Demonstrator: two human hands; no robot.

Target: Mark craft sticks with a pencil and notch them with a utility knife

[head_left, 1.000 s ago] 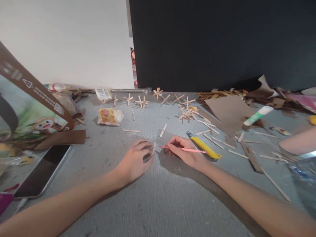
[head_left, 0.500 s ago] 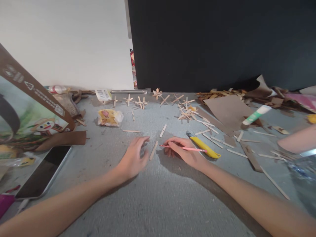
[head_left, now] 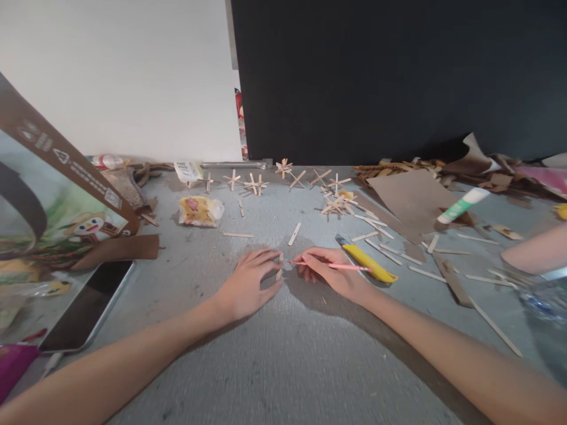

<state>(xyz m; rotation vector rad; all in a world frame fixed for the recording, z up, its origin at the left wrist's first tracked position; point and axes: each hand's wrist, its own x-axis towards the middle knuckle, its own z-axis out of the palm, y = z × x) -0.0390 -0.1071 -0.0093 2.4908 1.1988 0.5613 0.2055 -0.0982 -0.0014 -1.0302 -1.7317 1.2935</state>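
My right hand is closed around a pink pencil, its tip pointing left toward a small wooden craft stick. The fingers and thumb of my left hand rest against that stick, holding it to the grey surface and covering part of it. Just beyond both hands lies another craft stick with a dark mark near its middle. Beside my right hand is a yellow utility knife.
Star-shaped stick pieces line the back, with a pile of crossed sticks. Loose sticks and a glue stick lie to the right, near another person's arm. At left are a phone, a paper bag and a snack packet.
My left hand has moved right onto the craft stick, which was uncovered before. My right hand keeps the pencil in nearly the same place.
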